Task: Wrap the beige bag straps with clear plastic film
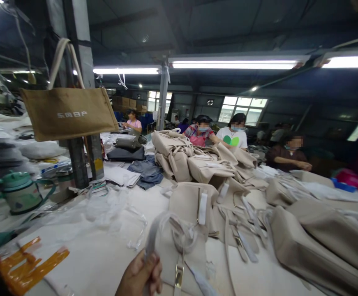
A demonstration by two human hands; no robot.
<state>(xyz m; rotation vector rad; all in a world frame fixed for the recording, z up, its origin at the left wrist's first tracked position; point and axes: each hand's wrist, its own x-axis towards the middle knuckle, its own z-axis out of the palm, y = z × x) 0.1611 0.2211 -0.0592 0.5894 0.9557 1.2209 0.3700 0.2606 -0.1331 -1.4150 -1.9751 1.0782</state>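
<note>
My left hand (140, 275) shows at the bottom edge, its fingers pinched shut on the wrapped strap (158, 230) of a beige handbag (183, 255) that lies on the white table (105, 255) right in front of me. A gold clasp (179, 276) shines on the bag's front. Clear plastic covers the strap loop. My right hand is out of view.
Many more beige bags (197, 162) are heaped across the table to the right. A brown tote (69, 113) hangs on a pillar (83, 156) at left. A green jug (21, 192) and orange plastic strips (27, 263) sit at left. Several people (232, 133) work at the far side.
</note>
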